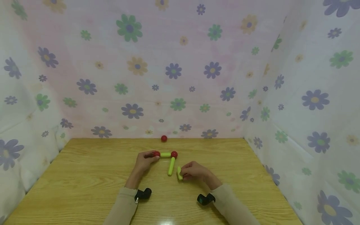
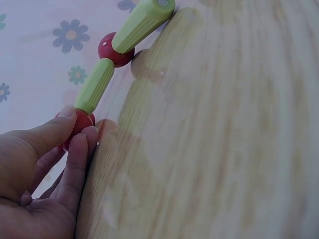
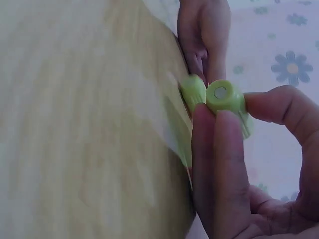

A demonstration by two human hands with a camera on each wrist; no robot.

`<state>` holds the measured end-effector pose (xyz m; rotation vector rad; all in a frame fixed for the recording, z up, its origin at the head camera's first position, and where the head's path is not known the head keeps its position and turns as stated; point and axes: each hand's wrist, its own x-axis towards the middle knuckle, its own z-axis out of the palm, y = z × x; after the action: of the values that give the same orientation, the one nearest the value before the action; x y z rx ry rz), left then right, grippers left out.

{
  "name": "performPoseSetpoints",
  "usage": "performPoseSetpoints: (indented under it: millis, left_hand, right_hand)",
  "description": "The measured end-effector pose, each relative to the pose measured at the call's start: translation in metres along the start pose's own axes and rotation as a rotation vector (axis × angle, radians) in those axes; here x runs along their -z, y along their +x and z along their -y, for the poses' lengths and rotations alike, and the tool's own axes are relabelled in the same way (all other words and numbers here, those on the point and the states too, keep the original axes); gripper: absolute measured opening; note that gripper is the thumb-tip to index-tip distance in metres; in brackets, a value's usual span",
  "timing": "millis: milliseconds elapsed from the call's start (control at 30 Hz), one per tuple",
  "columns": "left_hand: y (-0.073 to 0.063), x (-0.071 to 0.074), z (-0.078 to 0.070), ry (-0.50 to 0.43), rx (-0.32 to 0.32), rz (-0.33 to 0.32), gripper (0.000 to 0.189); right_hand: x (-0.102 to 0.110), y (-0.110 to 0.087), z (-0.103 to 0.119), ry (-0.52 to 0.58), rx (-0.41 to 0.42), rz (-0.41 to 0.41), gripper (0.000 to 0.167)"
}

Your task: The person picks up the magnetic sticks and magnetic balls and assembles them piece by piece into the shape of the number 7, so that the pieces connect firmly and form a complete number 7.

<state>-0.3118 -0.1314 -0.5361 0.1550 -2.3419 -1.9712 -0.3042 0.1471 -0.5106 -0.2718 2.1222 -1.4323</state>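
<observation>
My left hand (image 1: 144, 163) pinches a red ball (image 2: 82, 122) between thumb and fingers, low over the wooden table. From that ball a short yellow-green rod (image 1: 165, 155) runs right to a second red ball (image 1: 174, 154). Another yellow-green rod (image 1: 171, 167) joins the second ball and points toward the near side, its free end showing a silvery disc in the left wrist view. To the right of it, my right hand (image 1: 196, 172) pinches a separate yellow-green rod (image 3: 228, 99) by thumb and fingertips. This rod has a round silvery disc in its end.
A loose red ball (image 1: 164, 138) sits at the table's far edge, by the flower-patterned cloth (image 1: 157, 78) that hangs behind. Similar cloth encloses the left and right sides of the wooden table (image 1: 84, 175). Black wrist cameras (image 1: 206, 199) are strapped over both sleeves.
</observation>
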Motion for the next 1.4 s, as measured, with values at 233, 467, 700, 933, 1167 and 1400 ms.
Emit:
performPoseSetpoints:
  millis: [233,467,700,933,1167,1400]
  left_hand:
    - [0.0,0.001,0.002,-0.01,-0.013,-0.009,0.038]
    - [-0.002,0.002,0.004,-0.041,-0.08,-0.004,0.038]
    - [-0.002,0.0,0.001,-0.029,-0.023,-0.011,0.039]
    - [-0.005,0.0,-0.001,-0.017,-0.002,-0.011,0.04]
    - [-0.005,0.0,0.0,-0.015,-0.02,0.003,0.041]
    - [-0.003,-0.002,-0.001,-0.006,0.006,-0.009,0.038]
  right_hand:
    - [-0.029,-0.008,0.003,0.108,-0.034,0.058,0.012]
    - [-0.043,-0.013,0.006,0.125,-0.039,0.106,0.009]
    - [-0.046,-0.011,0.006,0.079,-0.051,0.079,0.016]
    - [-0.048,-0.007,0.009,0.08,-0.089,0.049,0.016]
    - [-0.05,-0.007,0.009,0.099,-0.096,0.024,0.018]
    - [-0.051,-0.007,0.009,0.118,-0.093,0.003,0.018]
